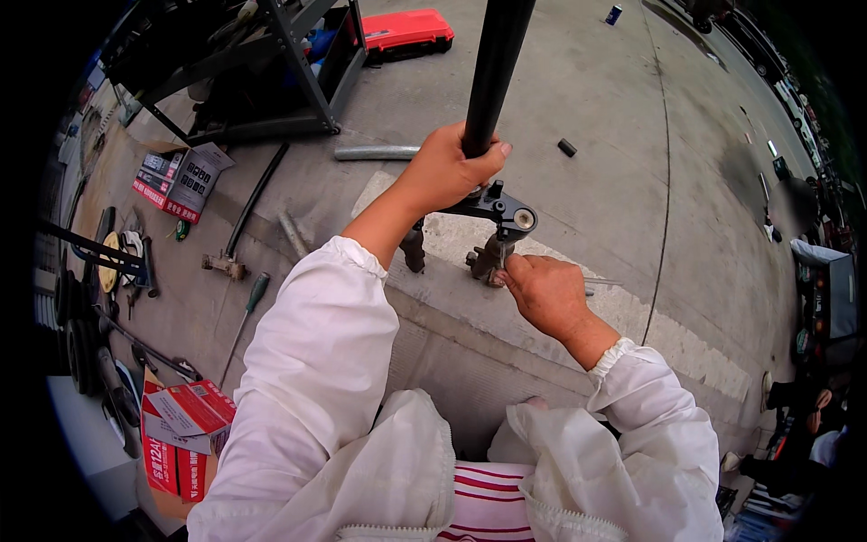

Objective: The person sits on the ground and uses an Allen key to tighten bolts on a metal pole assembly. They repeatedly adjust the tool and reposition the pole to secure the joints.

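A black metal tube (497, 68) rises from a dark two-legged fork assembly, and my left hand (452, 167) is wrapped round it near its lower end. Below that hand lies a black clamp plate (517, 217) with a round metal fitting at its right end. Two fork legs go down from the plate, the left leg (413, 250) and the right leg (492, 257). My right hand (553, 294) is closed, thumb and fingertips against the right leg at a small metal part. What it grips is mostly hidden by the fingers.
A dark metal shelf cart (316, 86) and a red case (411, 34) stand at the back. Leftward lie a green-handled screwdriver (258, 291), a black tube with a rusty end (257, 203) and cardboard boxes (185, 181). A silver tube (375, 153) lies behind. Another person (795, 397) is at far right.
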`<state>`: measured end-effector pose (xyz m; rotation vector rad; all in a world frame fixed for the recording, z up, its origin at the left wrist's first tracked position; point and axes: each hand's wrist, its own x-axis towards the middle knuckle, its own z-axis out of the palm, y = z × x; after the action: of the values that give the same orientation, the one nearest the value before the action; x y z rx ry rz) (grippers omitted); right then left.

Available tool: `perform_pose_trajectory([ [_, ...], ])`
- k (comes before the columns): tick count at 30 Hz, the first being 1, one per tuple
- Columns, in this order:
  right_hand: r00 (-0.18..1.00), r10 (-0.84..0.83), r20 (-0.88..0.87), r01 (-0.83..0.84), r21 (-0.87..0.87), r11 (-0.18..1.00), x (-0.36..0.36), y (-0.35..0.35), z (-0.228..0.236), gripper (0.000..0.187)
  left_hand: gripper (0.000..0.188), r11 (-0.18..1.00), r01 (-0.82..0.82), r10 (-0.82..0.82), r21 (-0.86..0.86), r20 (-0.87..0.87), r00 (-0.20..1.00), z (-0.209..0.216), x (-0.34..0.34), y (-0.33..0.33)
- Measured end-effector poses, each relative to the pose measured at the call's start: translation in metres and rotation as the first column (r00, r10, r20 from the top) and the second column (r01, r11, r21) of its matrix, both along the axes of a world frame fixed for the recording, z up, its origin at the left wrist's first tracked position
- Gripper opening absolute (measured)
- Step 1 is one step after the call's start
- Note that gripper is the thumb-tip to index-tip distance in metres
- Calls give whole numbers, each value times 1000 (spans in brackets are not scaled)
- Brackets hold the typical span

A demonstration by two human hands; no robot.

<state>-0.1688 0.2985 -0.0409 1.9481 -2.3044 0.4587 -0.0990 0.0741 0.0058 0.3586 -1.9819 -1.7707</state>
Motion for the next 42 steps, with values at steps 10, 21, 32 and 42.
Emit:
perform_pose_trajectory([
  [10, 996, 10, -83, -6, 42, 999, 2, -5, 7, 29, 22, 999, 23, -21, -41, 60, 998, 0, 1, -2],
  [21, 977, 35, -211, 18, 246, 969, 3, -11, 28, 24, 23, 998, 42, -41, -43, 22, 999, -2, 1, -3],
  [32, 958, 40, -283, 177, 698, 694, -39, -10, 92, 54, 19, 992, 113, -106, -61, 106, 989, 24, 5, -11],
  [42, 1000, 2, -4, 3, 883, 470, -70, -22, 93, 59, 40, 975, 203, -164, 94, -317, 934, 195, -36, -18],
])
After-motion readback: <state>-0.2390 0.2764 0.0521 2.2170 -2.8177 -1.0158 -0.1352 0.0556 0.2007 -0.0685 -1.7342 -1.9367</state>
